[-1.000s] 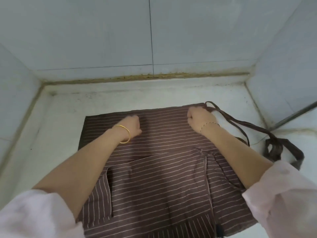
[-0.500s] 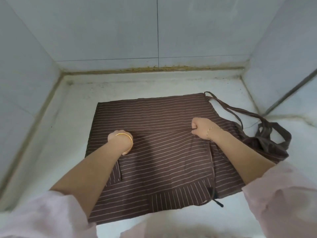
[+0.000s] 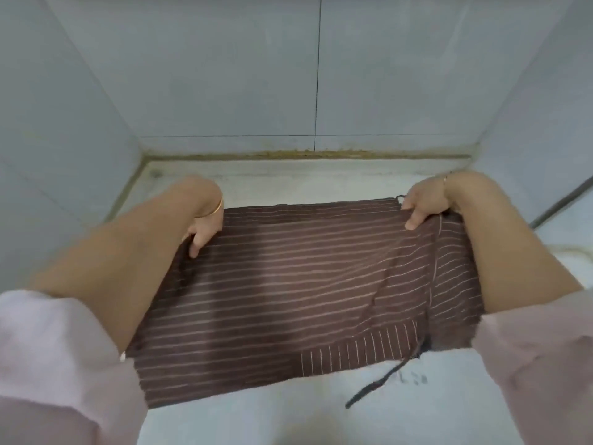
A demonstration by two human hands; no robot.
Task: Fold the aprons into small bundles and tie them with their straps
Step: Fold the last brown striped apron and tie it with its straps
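Note:
A brown apron (image 3: 305,284) with thin pale stripes lies folded on the white counter (image 3: 288,412). My left hand (image 3: 203,231) grips its left edge, the thumb on top of the cloth and the fingers hidden beneath. At the far right corner my right hand (image 3: 420,207) pinches the cloth, with two fingers showing on top. A dark strap end (image 3: 378,383) trails from the apron's near right corner onto the counter. My right forearm hides the remaining straps.
Pale tiled walls (image 3: 321,75) close in the counter at the back, left and right. A stained joint runs along the back wall. A dark rail (image 3: 561,203) crosses the right wall.
Both hands moved outward from the apron's middle to its left and right edges and took hold there. The cloth now lies folded shorter, and the camera has come closer.

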